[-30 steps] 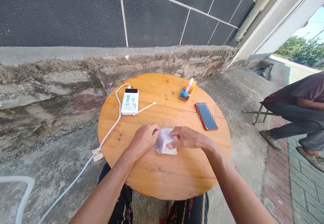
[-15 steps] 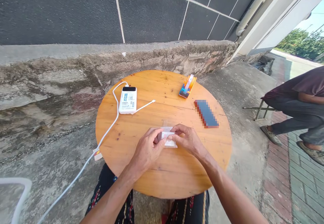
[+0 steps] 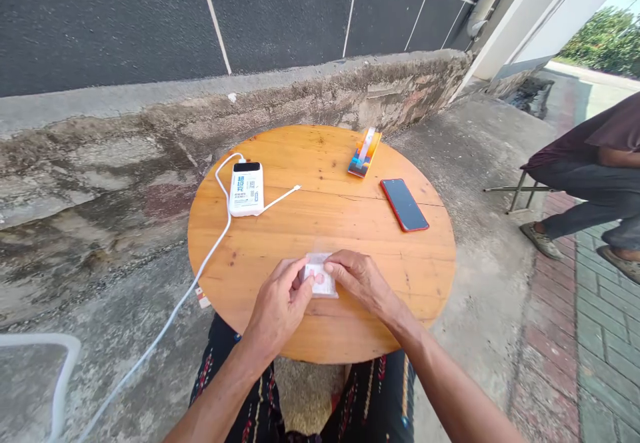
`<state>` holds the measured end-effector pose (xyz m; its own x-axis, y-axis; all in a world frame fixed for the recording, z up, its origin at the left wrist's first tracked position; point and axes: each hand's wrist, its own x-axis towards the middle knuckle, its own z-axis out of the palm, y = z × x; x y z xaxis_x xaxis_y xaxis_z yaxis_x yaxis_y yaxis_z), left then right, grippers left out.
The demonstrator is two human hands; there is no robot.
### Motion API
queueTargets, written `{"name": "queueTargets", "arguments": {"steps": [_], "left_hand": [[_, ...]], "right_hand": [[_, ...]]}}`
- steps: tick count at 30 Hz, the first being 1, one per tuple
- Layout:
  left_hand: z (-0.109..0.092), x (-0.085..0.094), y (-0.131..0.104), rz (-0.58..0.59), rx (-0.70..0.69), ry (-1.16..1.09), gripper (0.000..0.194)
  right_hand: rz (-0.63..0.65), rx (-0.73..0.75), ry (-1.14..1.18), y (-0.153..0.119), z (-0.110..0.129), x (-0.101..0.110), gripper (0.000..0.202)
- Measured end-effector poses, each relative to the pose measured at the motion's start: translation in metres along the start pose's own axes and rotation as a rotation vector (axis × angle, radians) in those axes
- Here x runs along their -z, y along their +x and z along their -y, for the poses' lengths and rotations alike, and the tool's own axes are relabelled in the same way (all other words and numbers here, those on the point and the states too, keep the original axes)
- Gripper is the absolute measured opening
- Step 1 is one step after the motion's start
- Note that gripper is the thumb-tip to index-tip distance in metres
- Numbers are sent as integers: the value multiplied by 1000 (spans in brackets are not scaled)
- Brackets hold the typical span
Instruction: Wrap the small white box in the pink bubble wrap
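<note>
A small clear plastic packet point(image 3: 325, 287) with something white and pinkish inside lies low over the near middle of the round wooden table point(image 3: 345, 333). Its print is too small to read. My left hand point(image 3: 280, 303) pinches the packet's left side between thumb and fingers. From the other side, the thumb and curled fingers of my right hand point(image 3: 361, 281) grip its upper right edge. Fingers cover both sides of the packet, and I cannot tell whether it rests on the wood.
A white power bank point(image 3: 247, 193) with a white cable point(image 3: 203, 266) sits at the table's left. Toward the back right stands an orange-and-blue tape dispenser point(image 3: 365, 153), with a red-edged phone point(image 3: 405, 205) nearer. Beyond the table, a seated person point(image 3: 590, 156) is on the right.
My right fingers have shifted on the packet, and more of its white face with pinkish marks shows. Both hands stay on it. The whole view has moved slightly.
</note>
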<state>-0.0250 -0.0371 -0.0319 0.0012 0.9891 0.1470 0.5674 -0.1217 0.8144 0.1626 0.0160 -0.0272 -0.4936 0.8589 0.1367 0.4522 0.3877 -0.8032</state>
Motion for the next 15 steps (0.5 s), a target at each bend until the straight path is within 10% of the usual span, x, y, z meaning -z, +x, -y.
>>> {"name": "queueTargets", "arguments": {"steps": [8,15], "left_hand": [[0,0,-1,-3,8,-46,28],[-1,1,8,19,39,-17,29]], "right_hand": [[-134,147,-259,-39,9,-11,59],[-187,206,-404,-27,6,-23,38]]}}
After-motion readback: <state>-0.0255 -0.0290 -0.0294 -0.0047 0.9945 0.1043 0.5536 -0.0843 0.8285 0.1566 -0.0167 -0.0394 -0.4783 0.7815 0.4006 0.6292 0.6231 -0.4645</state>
